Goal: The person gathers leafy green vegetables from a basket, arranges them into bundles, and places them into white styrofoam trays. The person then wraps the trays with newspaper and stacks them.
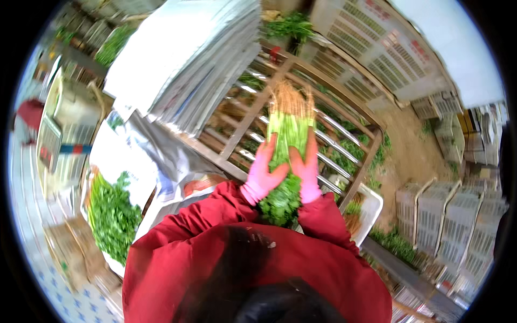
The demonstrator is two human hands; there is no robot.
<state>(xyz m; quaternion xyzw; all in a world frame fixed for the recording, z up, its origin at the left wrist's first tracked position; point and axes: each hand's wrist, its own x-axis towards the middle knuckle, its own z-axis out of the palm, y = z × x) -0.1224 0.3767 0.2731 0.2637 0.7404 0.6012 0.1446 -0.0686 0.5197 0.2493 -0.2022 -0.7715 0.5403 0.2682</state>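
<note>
A bunch of rooted leafy greens [288,129], like Chinese celery or coriander, lies between my hands over a metal-barred rack. Its brown roots point away from me, and its leaves hang close to my red jacket. My left hand [264,173], in a pink glove with darker fingers, presses along the left side of the pale stalks. On the other side, my similarly gloved right hand [305,167] grips the stalks, its thumb across their front. Under the bunch, the rack [238,137] has a brown frame and shiny bars. Loose greens show through the gaps.
A tall stack of white sheets [202,68] stands on the rack's left. Farther left, more greens [115,218] lie by a scale [50,143]. A white tub [373,210] holds rooted greens at right. Slotted crates [440,214] stand on the dirt floor [408,149].
</note>
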